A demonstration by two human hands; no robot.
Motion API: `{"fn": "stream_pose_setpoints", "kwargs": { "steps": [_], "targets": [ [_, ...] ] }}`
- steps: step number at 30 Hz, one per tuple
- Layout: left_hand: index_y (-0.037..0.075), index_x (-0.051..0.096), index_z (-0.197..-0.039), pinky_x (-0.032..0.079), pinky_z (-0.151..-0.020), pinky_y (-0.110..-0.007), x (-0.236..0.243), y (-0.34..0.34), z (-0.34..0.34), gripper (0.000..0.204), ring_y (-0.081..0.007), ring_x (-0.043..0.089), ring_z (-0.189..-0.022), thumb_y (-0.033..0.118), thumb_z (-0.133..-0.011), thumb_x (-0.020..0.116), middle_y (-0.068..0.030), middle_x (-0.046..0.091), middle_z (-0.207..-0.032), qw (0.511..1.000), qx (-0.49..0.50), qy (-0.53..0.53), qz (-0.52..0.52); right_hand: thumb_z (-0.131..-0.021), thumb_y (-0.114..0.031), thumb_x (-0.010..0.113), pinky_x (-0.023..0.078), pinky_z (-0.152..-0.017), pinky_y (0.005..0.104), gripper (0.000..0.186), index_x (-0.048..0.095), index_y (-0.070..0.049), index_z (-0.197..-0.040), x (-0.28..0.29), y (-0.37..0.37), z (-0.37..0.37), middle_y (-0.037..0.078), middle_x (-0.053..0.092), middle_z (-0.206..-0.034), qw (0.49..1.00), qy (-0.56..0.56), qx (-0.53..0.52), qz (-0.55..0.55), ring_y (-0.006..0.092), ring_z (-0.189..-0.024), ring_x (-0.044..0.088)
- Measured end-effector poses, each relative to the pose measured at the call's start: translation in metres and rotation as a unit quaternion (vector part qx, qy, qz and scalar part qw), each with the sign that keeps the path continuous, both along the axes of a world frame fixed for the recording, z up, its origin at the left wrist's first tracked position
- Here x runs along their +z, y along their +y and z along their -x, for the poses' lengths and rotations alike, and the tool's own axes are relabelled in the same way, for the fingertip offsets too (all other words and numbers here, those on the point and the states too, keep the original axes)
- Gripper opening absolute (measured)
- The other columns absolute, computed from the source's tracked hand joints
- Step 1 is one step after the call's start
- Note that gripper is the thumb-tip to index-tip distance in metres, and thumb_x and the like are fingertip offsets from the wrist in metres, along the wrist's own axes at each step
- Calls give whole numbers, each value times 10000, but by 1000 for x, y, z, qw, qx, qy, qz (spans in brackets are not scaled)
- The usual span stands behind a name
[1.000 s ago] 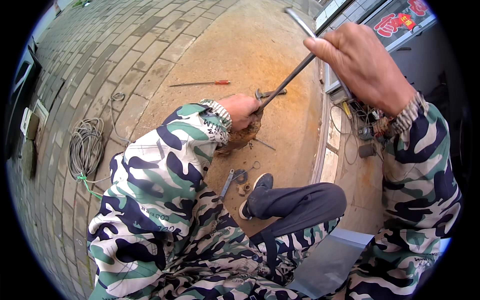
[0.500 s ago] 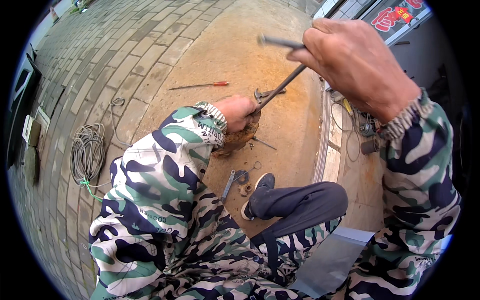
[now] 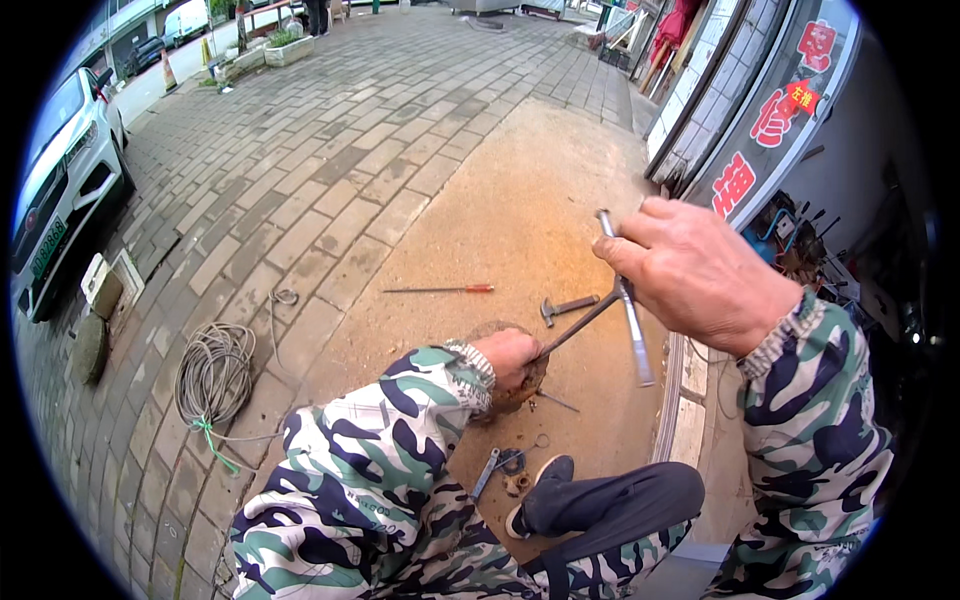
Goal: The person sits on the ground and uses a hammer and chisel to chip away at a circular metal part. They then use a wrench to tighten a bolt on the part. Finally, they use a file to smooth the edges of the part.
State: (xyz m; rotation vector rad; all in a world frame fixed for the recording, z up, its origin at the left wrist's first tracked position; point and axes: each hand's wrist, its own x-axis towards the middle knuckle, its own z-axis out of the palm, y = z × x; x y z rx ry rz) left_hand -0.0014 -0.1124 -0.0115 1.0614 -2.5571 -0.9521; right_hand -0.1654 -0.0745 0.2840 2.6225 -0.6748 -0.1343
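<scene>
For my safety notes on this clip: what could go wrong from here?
The T-shaped tool could slip and knock the left hand, which is close around its lower end. If its crossbar turned, it might rap the right hand. The hammer and screwdriver, lying loose, might trip someone.

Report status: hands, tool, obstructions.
Right hand at top of T-bar. Left hand at rusty part, by the bar's lower end. T-bar slanted. Hammer on ground beyond it; nothing visibly blocking.
</scene>
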Motion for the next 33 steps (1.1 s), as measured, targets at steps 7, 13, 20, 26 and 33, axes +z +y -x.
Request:
{"fn": "stream_pose_setpoints", "kwargs": {
  "steps": [7,13,20,26,33],
  "targets": [
    [27,620,-1148,540,-818,-438,52,15,-17,240,-378,668,-961,104,-931,549,-210,682,-1004,997,62,-32,22,-869,-165,597,480,-753,438,153,711,-75,-818,-24,6,-8,145,680,-825,959,-58,-277,-18,321,-856,664],
    [-16,497,-1326,539,-652,-269,155,44,-1,335,-123,634,-756,78,-1020,397,-96,662,-1000,814,248,524,20,-859,-229,654,486,-719,436,248,705,-49,-695,-30,16,12,169,641,-761,975,-80,-156,133,338,-789,651],
    [-2,528,-1212,427,-511,-227,175,50,-8,330,-77,502,-590,277,-1064,430,-19,546,-765,796,244,553,-48,-831,-108,641,536,-707,414,210,698,30,-979,-29,26,-5,162,647,-851,942,-148,-293,-68,338,-819,654],
    [36,582,-1072,367,-441,-237,181,-19,-6,335,-73,431,-494,339,-1058,439,16,503,-665,828,191,497,-177,-835,-120,688,535,-682,404,515,519,132,-1250,-69,55,-22,152,605,-808,939,-339,-54,-26,323,-746,642],
    [40,616,-1161,394,-489,-199,171,-30,24,338,-38,479,-573,344,-1056,509,38,533,-710,772,92,567,-272,-727,-58,740,509,-830,466,641,528,19,-1327,-75,8,16,225,572,-1190,926,-375,0,36,379,-1023,602]
  ]
}}
